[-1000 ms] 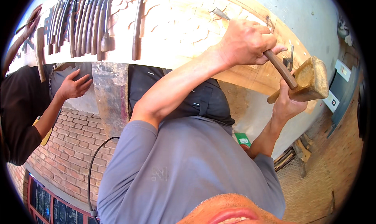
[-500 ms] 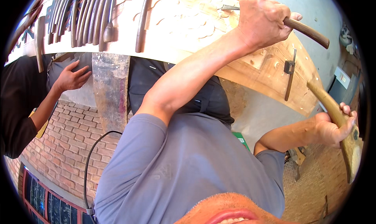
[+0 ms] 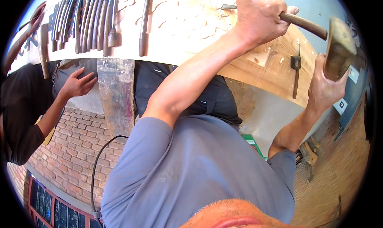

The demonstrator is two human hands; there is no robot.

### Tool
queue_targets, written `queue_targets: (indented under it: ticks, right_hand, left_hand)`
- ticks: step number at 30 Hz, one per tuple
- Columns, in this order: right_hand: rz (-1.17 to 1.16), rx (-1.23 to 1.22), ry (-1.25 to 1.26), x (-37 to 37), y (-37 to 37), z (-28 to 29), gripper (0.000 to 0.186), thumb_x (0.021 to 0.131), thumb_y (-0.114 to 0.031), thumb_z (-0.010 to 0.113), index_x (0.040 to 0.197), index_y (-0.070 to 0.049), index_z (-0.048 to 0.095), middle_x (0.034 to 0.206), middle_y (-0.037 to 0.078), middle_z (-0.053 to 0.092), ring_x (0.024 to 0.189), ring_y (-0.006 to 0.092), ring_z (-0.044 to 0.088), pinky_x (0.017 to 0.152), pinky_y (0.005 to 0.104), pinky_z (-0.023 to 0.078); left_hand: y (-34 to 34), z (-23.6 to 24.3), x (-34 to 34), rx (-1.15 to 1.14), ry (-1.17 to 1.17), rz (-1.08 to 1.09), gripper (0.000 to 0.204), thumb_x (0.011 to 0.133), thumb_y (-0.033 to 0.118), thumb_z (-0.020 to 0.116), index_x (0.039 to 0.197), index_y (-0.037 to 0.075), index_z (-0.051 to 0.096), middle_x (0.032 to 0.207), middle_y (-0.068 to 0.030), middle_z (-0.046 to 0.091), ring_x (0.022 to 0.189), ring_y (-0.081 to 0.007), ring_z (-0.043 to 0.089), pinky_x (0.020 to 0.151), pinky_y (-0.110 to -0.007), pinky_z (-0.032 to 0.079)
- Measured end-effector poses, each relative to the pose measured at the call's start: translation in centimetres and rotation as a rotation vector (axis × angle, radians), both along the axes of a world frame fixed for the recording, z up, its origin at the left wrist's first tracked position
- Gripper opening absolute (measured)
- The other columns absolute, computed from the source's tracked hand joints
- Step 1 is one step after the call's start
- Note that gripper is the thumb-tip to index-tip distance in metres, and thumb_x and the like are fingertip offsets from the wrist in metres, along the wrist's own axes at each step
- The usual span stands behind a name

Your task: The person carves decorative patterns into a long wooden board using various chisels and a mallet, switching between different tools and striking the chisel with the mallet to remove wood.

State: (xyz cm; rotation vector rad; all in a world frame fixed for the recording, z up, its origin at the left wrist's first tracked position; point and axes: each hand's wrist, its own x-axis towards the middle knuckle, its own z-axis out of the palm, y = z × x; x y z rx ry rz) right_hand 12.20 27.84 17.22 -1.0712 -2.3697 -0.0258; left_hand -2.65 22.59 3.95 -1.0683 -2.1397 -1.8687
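My left hand (image 3: 261,18) is closed round a carving chisel, its dark wooden handle (image 3: 305,25) sticking out to the right. The chisel's metal blade (image 3: 228,6) points left over the carved wooden panel (image 3: 179,16). At the right, my right hand (image 3: 327,86) grips a thick wooden mallet (image 3: 339,48), blurred by motion. The mallet is raised close beside the butt of the chisel handle; whether they touch I cannot tell.
Several carving chisels (image 3: 95,24) lie in a row on the panel at the left, one more chisel (image 3: 144,24) apart from them. Near the right edge lies a rod-like tool with a dark block (image 3: 295,62). Another person's hand (image 3: 79,83) shows at the left, below the panel.
My right hand has swung the mallet up and inward, from low at the right to the chisel's butt. My left hand keeps hold of the chisel, slightly shifted left in the picture.
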Motion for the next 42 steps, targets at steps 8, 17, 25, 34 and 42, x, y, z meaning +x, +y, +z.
queue_targets:
  ticks: [8, 17, 25, 34, 42]
  right_hand:
    - [0.015, -0.513, 0.634, 2.9, -3.7, -3.9, 0.029, 0.090, 0.011, 0.079, 0.116, 0.007, 0.069, 0.105, 0.009, 0.074, 0.096, 0.0160, 0.071, 0.092, 0.0329, 0.059]
    - [-0.093, -0.642, 0.515, 6.1, -3.0, -5.5, 0.026, 0.090, 0.009, 0.078, 0.115, 0.007, 0.071, 0.104, 0.009, 0.076, 0.091, 0.0167, 0.072, 0.088, 0.0316, 0.059]
    - [-0.039, -0.661, 0.627, 4.9, -2.8, -5.6, 0.026, 0.091, 0.004, 0.080, 0.115, 0.008, 0.073, 0.101, 0.011, 0.077, 0.085, 0.0142, 0.072, 0.077, 0.0282, 0.060]
    - [-0.009, -0.636, 0.564, 4.8, -1.4, -5.3, 0.024, 0.090, 0.004, 0.081, 0.113, 0.009, 0.074, 0.098, 0.011, 0.077, 0.080, 0.0138, 0.071, 0.076, 0.0282, 0.059]
    - [0.188, -0.384, 0.636, 2.4, 4.2, 0.3, 0.035, 0.087, 0.012, 0.079, 0.120, 0.016, 0.068, 0.100, 0.021, 0.075, 0.075, 0.0192, 0.069, 0.065, 0.0317, 0.059]
  left_hand:
    - [-4.3, -1.6, 1.2, -0.029, 0.225, -0.355, 0.049, 0.092, 0.039, 0.082, 0.057, 0.014, 0.059, 0.054, -0.0046, 0.058, 0.047, -0.0266, 0.060, 0.045, -0.040, 0.044]
    - [-2.6, -1.0, 1.3, 0.120, 0.219, -0.219, 0.060, 0.086, 0.041, 0.088, 0.055, 0.013, 0.046, 0.053, -0.0035, 0.044, 0.045, -0.0226, 0.049, 0.044, -0.037, 0.037]
    - [0.0, -1.2, 1.1, 0.107, 0.182, -0.023, 0.050, 0.082, 0.035, 0.090, 0.063, 0.014, 0.049, 0.058, -0.0018, 0.051, 0.051, -0.0224, 0.057, 0.044, -0.038, 0.038]
    - [1.8, -1.3, 1.3, 0.094, 0.107, 0.151, 0.051, 0.080, 0.035, 0.092, 0.062, 0.013, 0.050, 0.059, -0.0037, 0.052, 0.051, -0.0246, 0.055, 0.044, -0.039, 0.037]
    - [2.2, -0.6, 0.4, -0.005, 0.006, 0.051, 0.032, 0.096, 0.030, 0.077, 0.079, 0.009, 0.059, 0.067, -0.0116, 0.060, 0.058, -0.0337, 0.062, 0.051, -0.046, 0.044]
